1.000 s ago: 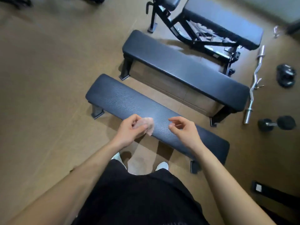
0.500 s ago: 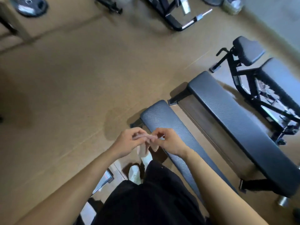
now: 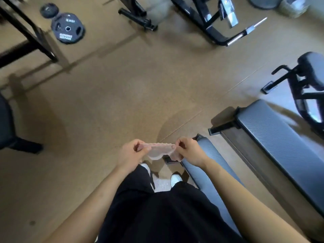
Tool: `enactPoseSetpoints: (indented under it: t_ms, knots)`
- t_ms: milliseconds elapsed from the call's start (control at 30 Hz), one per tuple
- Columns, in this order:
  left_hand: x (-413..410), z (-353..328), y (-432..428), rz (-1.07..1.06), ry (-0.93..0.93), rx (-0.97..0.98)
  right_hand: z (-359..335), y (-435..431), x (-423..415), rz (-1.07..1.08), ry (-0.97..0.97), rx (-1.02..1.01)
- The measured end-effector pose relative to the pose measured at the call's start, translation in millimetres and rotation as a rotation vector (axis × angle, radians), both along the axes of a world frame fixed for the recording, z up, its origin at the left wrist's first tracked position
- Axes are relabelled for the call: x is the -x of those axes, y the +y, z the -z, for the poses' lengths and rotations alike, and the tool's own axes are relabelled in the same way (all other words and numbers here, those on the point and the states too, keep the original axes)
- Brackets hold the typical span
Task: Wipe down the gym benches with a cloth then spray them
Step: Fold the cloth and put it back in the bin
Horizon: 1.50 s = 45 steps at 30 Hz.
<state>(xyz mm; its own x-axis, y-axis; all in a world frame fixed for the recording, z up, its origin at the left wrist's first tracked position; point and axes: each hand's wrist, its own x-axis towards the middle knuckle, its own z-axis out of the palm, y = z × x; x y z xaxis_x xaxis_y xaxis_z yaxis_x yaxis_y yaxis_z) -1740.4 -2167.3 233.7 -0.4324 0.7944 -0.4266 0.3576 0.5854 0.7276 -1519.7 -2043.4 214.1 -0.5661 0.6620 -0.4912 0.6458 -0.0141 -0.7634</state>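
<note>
So the cloth (image 3: 158,151) went from bunched in my left hand (image 3: 130,154) to stretched between it and the right hand (image 3: 190,152), both pinching it, lower middle beside the nearest bench (image 3: 210,165), probably wiping next.

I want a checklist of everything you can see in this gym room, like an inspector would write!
Surface: tan floor, a faint darker patch near the bench end.
Job's things: pink cloth stretched between both hands; near bench beside the person's right leg; second bench beyond it. Spray bottle: nothing seen.
Clutter: weight plate flat on the floor, smaller plate behind it.
Hands: left hand and right hand each pinch one end of the cloth.
Cables: nothing seen.
Surroundings: black machine frames at the top, padded adjustable bench at right.
</note>
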Motion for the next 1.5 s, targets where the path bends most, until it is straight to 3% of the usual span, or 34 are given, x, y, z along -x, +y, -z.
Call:
enactPoseSetpoints:
  t_ms: [200, 367, 567, 767, 967, 1133, 1367, 1500]
  knots:
    - [71.9, 34.3, 104.0, -0.029, -0.134, -0.088, 5.2, 74.8, 53.8, 0.131, -0.038, -0.068]
    - [133.0, 46.4, 209.9, 0.192, -0.212, -0.107, -8.4, 133.9, 89.4, 0.335, -0.128, -0.167]
    - [142.2, 27.3, 341.7, 0.441, -0.275, -0.156, -29.7, 199.0, 102.4, 0.671, -0.164, -0.237]
    - [86.2, 24.7, 441.2, 0.528, -0.282, -0.137, -27.6, 260.9, 67.5, 0.97, -0.13, -0.208]
    - [1.9, 32.9, 568.5, 0.685, -0.305, 0.019, 6.9, 341.4, -11.8, 1.061, -0.123, -0.025]
    - [-67.7, 22.0, 691.2, 0.71, -0.323, 0.069, 5.5, 430.5, -69.7, 1.171, -0.044, 0.08]
    - [-146.7, 19.0, 838.9, 0.566, -0.393, 0.039, -11.6, 583.9, -137.9, 1.308, 0.038, 0.09]
    - [-191.5, 30.6, 924.6, 0.606, -0.456, 0.072, -14.2, 680.8, -170.6, 1.355, 0.067, 0.092]
